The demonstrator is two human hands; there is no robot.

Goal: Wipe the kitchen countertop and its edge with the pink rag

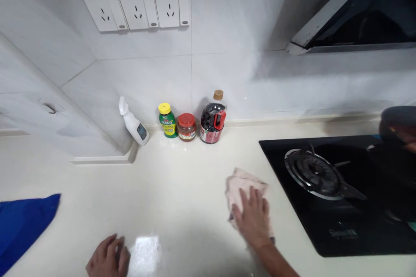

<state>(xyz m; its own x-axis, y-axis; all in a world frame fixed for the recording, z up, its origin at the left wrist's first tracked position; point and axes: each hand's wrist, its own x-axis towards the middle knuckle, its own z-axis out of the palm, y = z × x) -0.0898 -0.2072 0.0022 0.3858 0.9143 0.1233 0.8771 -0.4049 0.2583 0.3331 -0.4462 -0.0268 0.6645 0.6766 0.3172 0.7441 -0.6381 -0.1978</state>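
Fingers [251, 201] of the right hand [251, 220] spread flat, pressing a pink cloth [238, 186] onto the table [182, 181].
Left hand [107, 259] rests loosely curled, holding nothing; beyond the right fingertips stand bottles [212, 119], with the gas hob [325, 181] beside them.

So the right hand [251, 218] was pressed flat on a pinkish cloth [240, 188], fingers [256, 197] spread over it, right next to the black gas hob [341, 194] on the cream tabletop [182, 181]. The left hand [108, 257] just rested palm-down near the front edge, beside a shiny glare patch. Back against the tiled wall stood a white spray bottle [134, 123], a yellow-capped jar [167, 120], a red-lidded jar [186, 127] and a big dark sauce bottle [212, 119], all in a row. Something blue [22, 220] lay at the far left. Three wall sockets [133, 2] sat up top.
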